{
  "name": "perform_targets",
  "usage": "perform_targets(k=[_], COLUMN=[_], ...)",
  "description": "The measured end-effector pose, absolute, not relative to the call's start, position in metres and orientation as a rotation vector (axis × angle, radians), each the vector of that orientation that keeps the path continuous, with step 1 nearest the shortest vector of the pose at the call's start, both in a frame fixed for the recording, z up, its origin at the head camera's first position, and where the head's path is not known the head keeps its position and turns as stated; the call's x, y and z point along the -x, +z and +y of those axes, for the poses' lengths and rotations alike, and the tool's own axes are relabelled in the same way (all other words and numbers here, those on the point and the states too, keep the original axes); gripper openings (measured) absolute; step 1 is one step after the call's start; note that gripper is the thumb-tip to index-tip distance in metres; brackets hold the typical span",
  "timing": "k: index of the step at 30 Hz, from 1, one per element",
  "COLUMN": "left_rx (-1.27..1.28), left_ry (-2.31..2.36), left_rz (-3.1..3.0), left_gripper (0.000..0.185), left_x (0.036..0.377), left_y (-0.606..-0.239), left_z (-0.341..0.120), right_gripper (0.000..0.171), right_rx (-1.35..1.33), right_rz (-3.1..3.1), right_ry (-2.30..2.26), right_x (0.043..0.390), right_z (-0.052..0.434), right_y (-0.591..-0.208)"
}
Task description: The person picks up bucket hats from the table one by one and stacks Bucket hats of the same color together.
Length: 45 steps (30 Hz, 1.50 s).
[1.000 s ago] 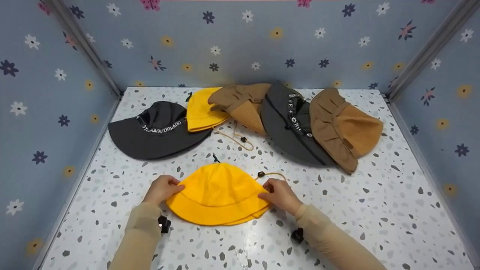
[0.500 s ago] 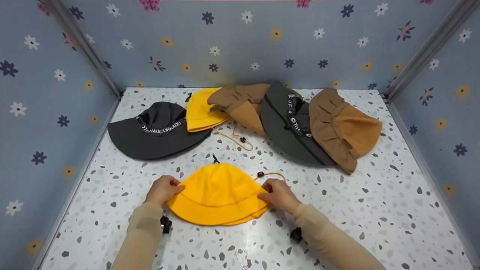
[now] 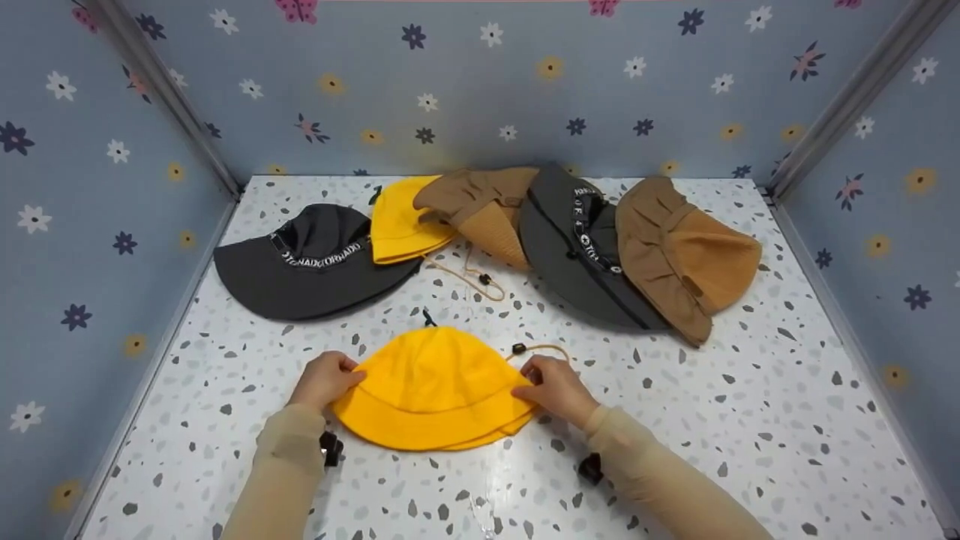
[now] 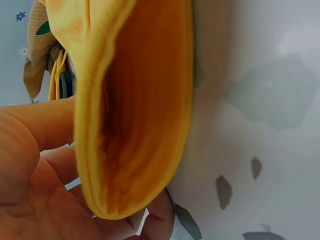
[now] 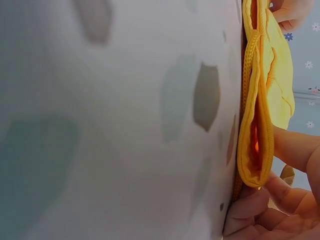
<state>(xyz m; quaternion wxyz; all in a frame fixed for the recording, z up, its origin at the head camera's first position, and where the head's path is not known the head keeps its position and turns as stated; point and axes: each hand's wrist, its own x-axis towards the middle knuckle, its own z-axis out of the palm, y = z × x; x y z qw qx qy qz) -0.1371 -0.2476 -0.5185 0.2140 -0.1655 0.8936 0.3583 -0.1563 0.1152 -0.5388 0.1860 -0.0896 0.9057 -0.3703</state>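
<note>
A folded yellow bucket hat (image 3: 435,390) lies flat on the speckled white table (image 3: 750,420), near the front. My left hand (image 3: 326,379) pinches its left edge, thumb on top. In the left wrist view the yellow brim (image 4: 135,110) sits between thumb and fingers (image 4: 30,150). My right hand (image 3: 555,390) pinches the right edge; the right wrist view shows the brim's folded layers (image 5: 257,125) held by the fingers (image 5: 295,150). A tan cord with a black toggle (image 3: 519,349) trails from the hat beside the right hand.
Along the back lie a dark grey hat with a lettered band (image 3: 315,262), a second yellow hat (image 3: 401,221), a brown hat (image 3: 484,202), another dark grey hat (image 3: 577,247) and a brown hat (image 3: 686,255). Floral walls (image 3: 97,225) enclose three sides.
Both hands keep their hold on the yellow hat's edges. The right hand has edged slightly inward; the hat has barely shifted.
</note>
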Motion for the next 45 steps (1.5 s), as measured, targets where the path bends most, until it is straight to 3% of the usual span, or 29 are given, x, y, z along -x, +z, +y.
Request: perform_targets(k=[27,33,40,45], left_rx=[0.487,0.44,0.342,0.296], left_ry=[0.818,0.742,0.565,0.552], left_rz=[2.602,2.689,2.782,2.802], left_gripper=[0.021,0.009,0.015,0.013], left_x=[0.135,0.136,0.142,0.143], left_y=[-0.517,-0.513,-0.507,-0.502], left_z=[-0.242,-0.238,-0.232,-0.226], right_gripper=[0.026,0.023,0.032,0.029], right_rx=[0.229,0.26,0.287,0.262], right_rz=[2.502,2.46,2.355,2.35], right_ry=[-1.032,-1.072,-1.207,-1.277], right_x=[0.158,0.158,0.158,0.16], right_z=[0.116,0.12,0.13,0.138], right_y=[-0.54,-0.538,-0.534,-0.529])
